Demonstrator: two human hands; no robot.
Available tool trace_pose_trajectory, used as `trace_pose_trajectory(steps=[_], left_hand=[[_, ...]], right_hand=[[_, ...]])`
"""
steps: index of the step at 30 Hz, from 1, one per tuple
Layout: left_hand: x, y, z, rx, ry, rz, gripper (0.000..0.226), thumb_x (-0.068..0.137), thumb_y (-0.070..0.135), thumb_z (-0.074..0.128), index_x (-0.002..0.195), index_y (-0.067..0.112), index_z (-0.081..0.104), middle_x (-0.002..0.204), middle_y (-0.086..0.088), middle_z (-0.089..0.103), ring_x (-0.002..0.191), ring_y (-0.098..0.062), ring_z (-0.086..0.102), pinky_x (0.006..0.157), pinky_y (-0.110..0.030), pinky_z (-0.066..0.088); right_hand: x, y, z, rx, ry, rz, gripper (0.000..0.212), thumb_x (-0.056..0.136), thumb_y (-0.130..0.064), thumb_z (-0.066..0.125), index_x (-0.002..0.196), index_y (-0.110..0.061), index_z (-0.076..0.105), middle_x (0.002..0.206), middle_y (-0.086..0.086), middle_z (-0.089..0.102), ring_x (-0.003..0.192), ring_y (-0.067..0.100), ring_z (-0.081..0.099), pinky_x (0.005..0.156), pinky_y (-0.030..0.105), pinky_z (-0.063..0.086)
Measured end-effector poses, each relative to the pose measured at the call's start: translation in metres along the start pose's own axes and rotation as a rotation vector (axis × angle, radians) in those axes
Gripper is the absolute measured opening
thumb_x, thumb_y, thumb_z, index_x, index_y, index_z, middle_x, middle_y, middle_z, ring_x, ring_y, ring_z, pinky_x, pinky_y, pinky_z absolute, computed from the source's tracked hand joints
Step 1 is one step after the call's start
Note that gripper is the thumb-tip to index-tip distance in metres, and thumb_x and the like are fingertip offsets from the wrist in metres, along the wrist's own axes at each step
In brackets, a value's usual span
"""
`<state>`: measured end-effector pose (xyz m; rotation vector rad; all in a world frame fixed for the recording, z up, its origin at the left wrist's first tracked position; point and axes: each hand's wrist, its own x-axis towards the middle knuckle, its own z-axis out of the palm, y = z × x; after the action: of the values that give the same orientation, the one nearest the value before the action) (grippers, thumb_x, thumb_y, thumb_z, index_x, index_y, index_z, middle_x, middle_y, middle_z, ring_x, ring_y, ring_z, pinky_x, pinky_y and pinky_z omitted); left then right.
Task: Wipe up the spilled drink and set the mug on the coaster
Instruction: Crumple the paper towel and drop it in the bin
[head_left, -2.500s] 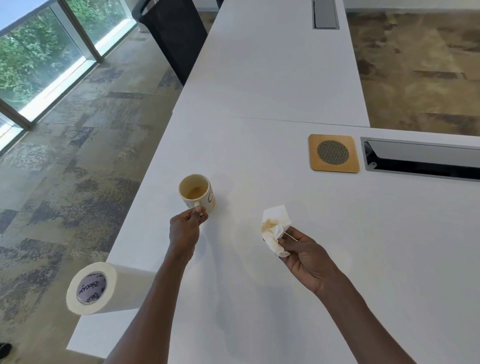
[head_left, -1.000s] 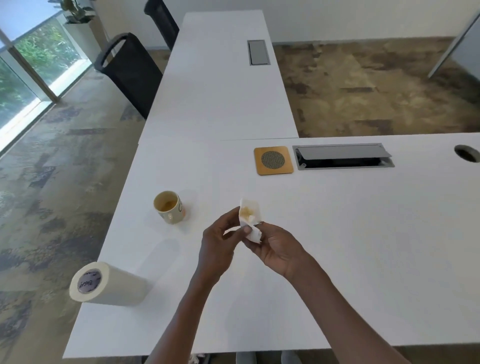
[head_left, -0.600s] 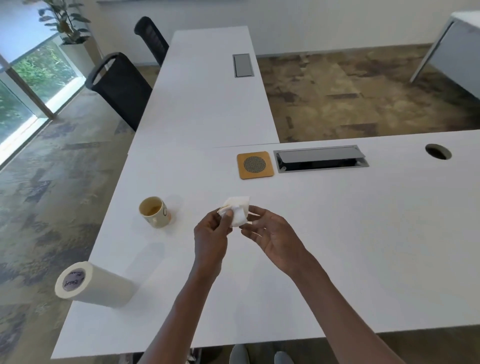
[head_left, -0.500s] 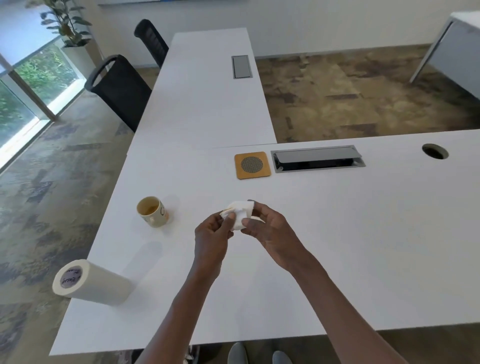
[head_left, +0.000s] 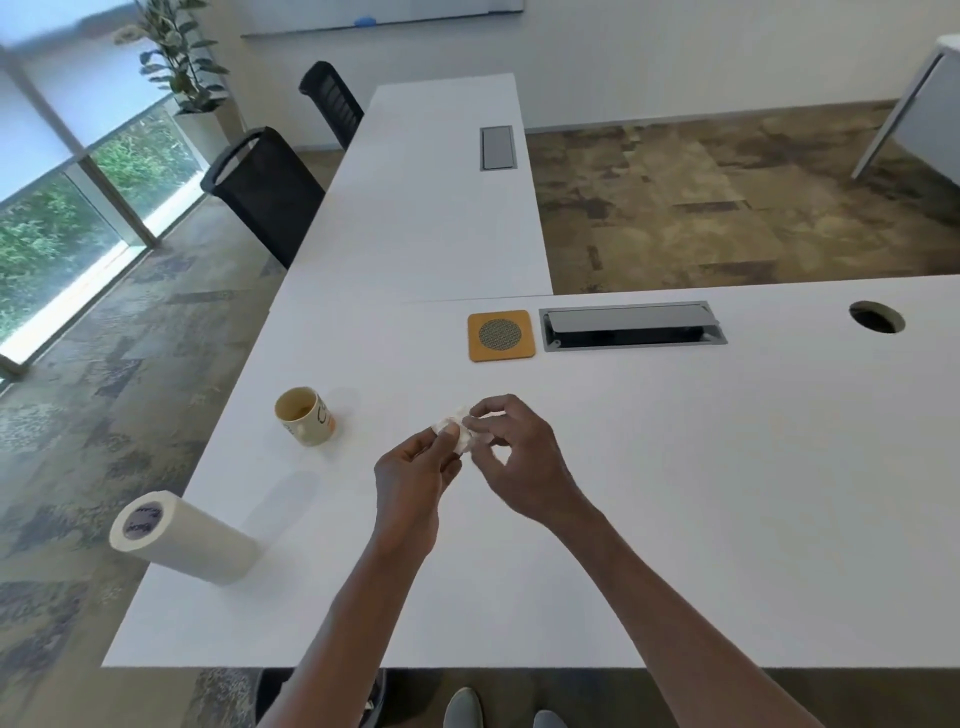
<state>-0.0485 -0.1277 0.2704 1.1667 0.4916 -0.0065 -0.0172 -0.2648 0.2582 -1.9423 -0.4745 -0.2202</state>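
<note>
A cream mug (head_left: 306, 423) with a little brown drink in it stands upright on the white table (head_left: 675, 493), left of my hands. The square wooden coaster (head_left: 501, 335) with a round mesh centre lies farther back, with nothing on it. Both hands meet above the table's middle around a small crumpled white paper towel (head_left: 458, 429). My left hand (head_left: 415, 478) pinches it from the left and my right hand (head_left: 514, 462) pinches it from the right. Most of the towel is hidden by my fingers.
A paper towel roll (head_left: 182, 543) lies on its side near the table's front left corner. A grey cable tray (head_left: 631, 327) with a raised lid sits right of the coaster, and a round cable hole (head_left: 876, 317) farther right. Two black chairs (head_left: 265, 192) stand beside the far table.
My left hand let go of the mug and joined my right hand on the stained towel. Together they have folded and crumpled it smaller. The view has tilted up and pulled back.
</note>
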Motion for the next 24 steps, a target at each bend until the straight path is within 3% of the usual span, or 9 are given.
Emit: trace_pose_trajectory(steps=[4, 10, 13, 17, 21, 24], left_hand=[[-0.002, -0.003, 0.003, -0.072, -0.047, -0.024, 0.021, 0.093, 0.013, 0.07, 0.11, 0.001, 0.075, 0.108, -0.012, 0.078, 0.103, -0.02, 0.075, 0.082, -0.021, 0.058], [-0.007, -0.016, 0.011, -0.266, -0.173, -0.101, 0.031, 0.086, 0.019, 0.075, 0.108, -0.003, 0.076, 0.12, -0.02, 0.073, 0.117, -0.025, 0.07, 0.093, -0.026, 0.057], [-0.009, -0.02, 0.014, -0.271, -0.112, -0.106, 0.028, 0.079, 0.019, 0.08, 0.1, 0.0, 0.08, 0.116, -0.017, 0.075, 0.113, -0.022, 0.072, 0.086, -0.024, 0.059], [-0.012, -0.02, 0.019, -0.219, -0.018, -0.086, 0.02, 0.079, 0.019, 0.081, 0.09, 0.003, 0.082, 0.106, -0.013, 0.078, 0.104, -0.019, 0.075, 0.084, -0.024, 0.057], [-0.018, -0.02, 0.025, -0.237, 0.061, -0.067, 0.016, 0.086, 0.014, 0.078, 0.09, -0.001, 0.079, 0.098, -0.014, 0.079, 0.096, -0.02, 0.077, 0.08, -0.024, 0.059], [-0.021, -0.018, 0.022, -0.24, 0.086, -0.058, 0.014, 0.085, 0.014, 0.078, 0.087, 0.0, 0.079, 0.093, -0.013, 0.079, 0.089, -0.019, 0.076, 0.082, -0.026, 0.059]], right_hand=[[-0.006, 0.003, -0.005, 0.018, -0.009, 0.019, 0.028, 0.084, -0.017, 0.075, 0.111, -0.009, 0.073, 0.106, 0.002, 0.069, 0.091, 0.006, 0.065, 0.078, 0.01, 0.05], [-0.013, 0.0, -0.01, 0.076, 0.083, 0.082, 0.015, 0.094, -0.023, 0.064, 0.105, -0.022, 0.073, 0.093, -0.006, 0.074, 0.086, 0.005, 0.068, 0.073, 0.016, 0.054], [-0.015, -0.001, -0.013, -0.001, 0.095, 0.109, 0.011, 0.093, -0.027, 0.063, 0.103, -0.026, 0.068, 0.09, -0.01, 0.074, 0.081, 0.0, 0.066, 0.068, 0.005, 0.045], [-0.014, -0.002, -0.017, 0.04, 0.084, 0.107, 0.012, 0.091, -0.024, 0.068, 0.102, -0.022, 0.072, 0.09, -0.007, 0.075, 0.081, 0.004, 0.068, 0.072, 0.018, 0.054], [-0.014, -0.002, -0.018, 0.026, 0.031, 0.028, 0.033, 0.084, -0.01, 0.073, 0.117, -0.015, 0.07, 0.104, 0.001, 0.069, 0.092, 0.006, 0.065, 0.078, 0.014, 0.054], [-0.019, -0.005, -0.012, 0.076, 0.011, 0.07, 0.04, 0.083, -0.005, 0.071, 0.12, -0.021, 0.069, 0.104, -0.005, 0.071, 0.095, 0.004, 0.066, 0.078, 0.018, 0.055]])
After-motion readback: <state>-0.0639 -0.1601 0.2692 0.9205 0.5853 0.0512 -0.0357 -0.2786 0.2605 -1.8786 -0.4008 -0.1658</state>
